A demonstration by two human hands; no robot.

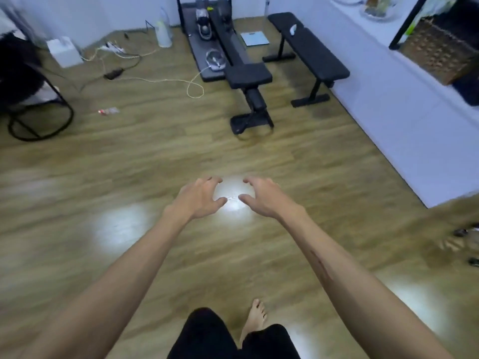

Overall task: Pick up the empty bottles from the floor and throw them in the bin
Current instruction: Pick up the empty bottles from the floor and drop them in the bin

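- Both hands hang out in front of me over the floor point(155, 156): my left hand point(199, 199) and right hand point(264, 196) have fingers spread and loosely bent, and neither holds anything.
- I count one bottle point(108, 110) for certain: a small clear one with a red end, lying on its side on the floor, well ahead and to my left, near the round-based black chair point(31, 99).
- Motion blur softens the whole view, so I cannot tell whether the dark bits at the far right edge are bottles too.
- No bin shows in this view, so I would have to look for one.
- To do this step well, I judge I should walk up to the bottle first, crouch close, and take it round the middle with one hand; a light, empty bottle may roll or crumple if I snatch at it.
- I would also step wide of the cables point(166, 80) trailing across the floor beyond it.
- Other counts: two black benches point(311, 53), one white box point(64, 51).
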